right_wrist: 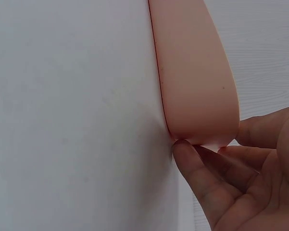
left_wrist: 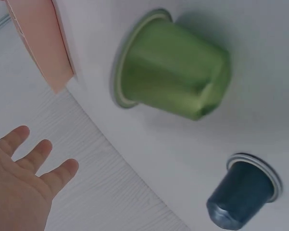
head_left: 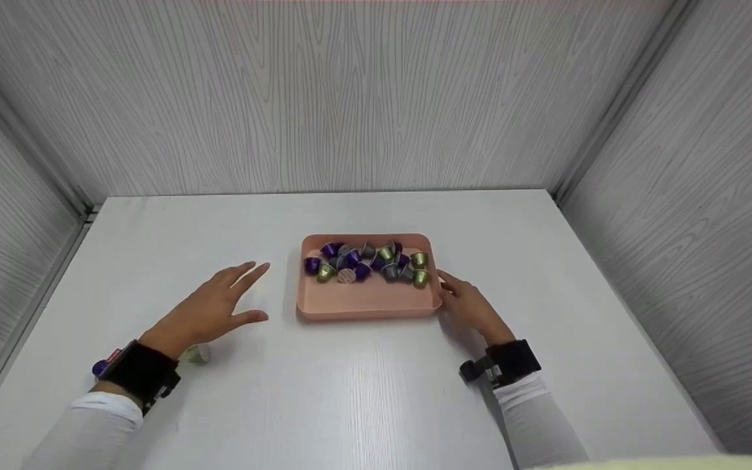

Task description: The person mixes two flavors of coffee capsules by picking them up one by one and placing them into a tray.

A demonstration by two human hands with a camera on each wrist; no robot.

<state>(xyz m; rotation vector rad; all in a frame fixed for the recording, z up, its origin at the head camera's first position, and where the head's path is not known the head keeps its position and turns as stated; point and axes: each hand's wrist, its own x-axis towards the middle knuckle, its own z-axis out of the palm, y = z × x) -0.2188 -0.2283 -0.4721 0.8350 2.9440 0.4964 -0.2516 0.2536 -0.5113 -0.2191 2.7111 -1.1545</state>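
Standing inside grey wood-grain walls, the wide white counter [head_left: 350,391] carries everything here. Near its middle lies a shallow pink plastic tray with rounded corners [head_left: 363,301], and in the far half of this tray there is a heap of small purple, green and grey coffee capsules [head_left: 366,262]. The right hand [head_left: 470,305] is at the near right corner of the tray; in the right wrist view its fingers [right_wrist: 194,166] are curled and touch the corner of the tray, the thumb under the edge and other fingertips just beside it, so the hand pinches this corner. The left hand [head_left: 209,310] is above the counter to the left of the tray, apart from it, with the fingers [left_wrist: 36,154] straight and spread and holding nothing. Close to the left wrist two single capsules lie on the counter: a green capsule on its side [left_wrist: 170,67] and, near it, a dark blue capsule [left_wrist: 243,190], also on its side.
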